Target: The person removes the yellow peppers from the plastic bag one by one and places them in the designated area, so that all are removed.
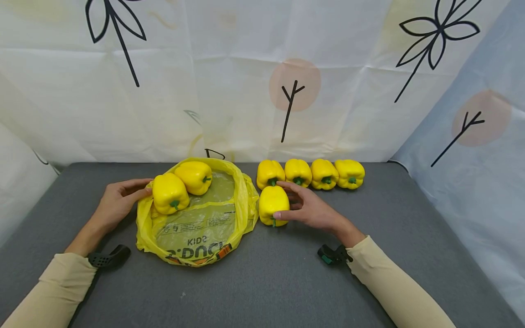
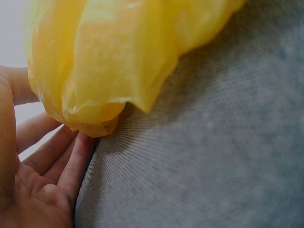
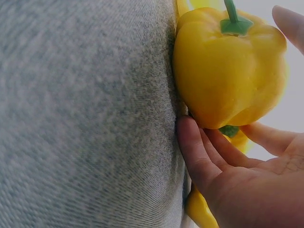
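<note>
A yellow plastic bag [image 1: 248, 205] lies with its mouth wide and rim rolled outward. Inside, at its left, two yellow bell peppers [image 1: 168, 193] lean together. My left hand [image 1: 119, 200] holds the bag's left edge beside them; in the left wrist view its fingertips are partly hidden by the bag [image 2: 109, 61]. Just right of the bag, another bell pepper [image 1: 272, 202] is held by my right hand [image 1: 311, 207], thumb toward the near side and fingers around the far side. The right wrist view shows this bell pepper [image 3: 228, 71] close up, with its green stem.
Several more yellow bell peppers [image 1: 324, 174] stand in a row at the back of the grey table [image 1: 287, 282], behind my right hand. A white patterned cloth [image 1: 229, 91] hangs along the back edge, and a similar cloth [image 1: 463, 182] at the right.
</note>
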`<state>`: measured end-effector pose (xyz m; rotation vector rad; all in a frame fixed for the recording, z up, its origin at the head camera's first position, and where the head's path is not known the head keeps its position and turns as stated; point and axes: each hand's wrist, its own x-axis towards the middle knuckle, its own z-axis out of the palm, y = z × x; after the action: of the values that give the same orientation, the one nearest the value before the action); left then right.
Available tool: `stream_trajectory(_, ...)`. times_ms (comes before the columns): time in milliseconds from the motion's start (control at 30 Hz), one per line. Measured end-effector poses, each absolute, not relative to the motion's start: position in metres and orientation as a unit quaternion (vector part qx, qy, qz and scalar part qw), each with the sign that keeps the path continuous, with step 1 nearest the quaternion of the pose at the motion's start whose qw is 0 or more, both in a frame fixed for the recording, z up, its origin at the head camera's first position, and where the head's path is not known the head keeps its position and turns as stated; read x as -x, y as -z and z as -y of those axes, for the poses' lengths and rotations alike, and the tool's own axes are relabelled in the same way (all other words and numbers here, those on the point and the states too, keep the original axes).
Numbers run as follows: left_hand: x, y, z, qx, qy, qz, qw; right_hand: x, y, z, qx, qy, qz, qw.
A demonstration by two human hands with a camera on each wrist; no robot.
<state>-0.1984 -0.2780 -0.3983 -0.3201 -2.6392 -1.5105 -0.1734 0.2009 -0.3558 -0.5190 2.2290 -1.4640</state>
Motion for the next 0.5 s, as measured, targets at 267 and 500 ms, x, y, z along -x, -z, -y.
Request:
stream_trajectory(267, 0.1987, 0.3990, 0.2794, 0.101, 0.492, 0.864, 0.042, 0.1732, 0.3533, -0.2021, 0.188, 0.521, -0.807, 0.206)
stream_trajectory(500, 0.2000, 0.4015, 0.2806, 0.108, 0.494, 0.862, 0.045, 0.1723, 0.3464, -0.2061, 0.193, 0.501, -0.824, 0.182)
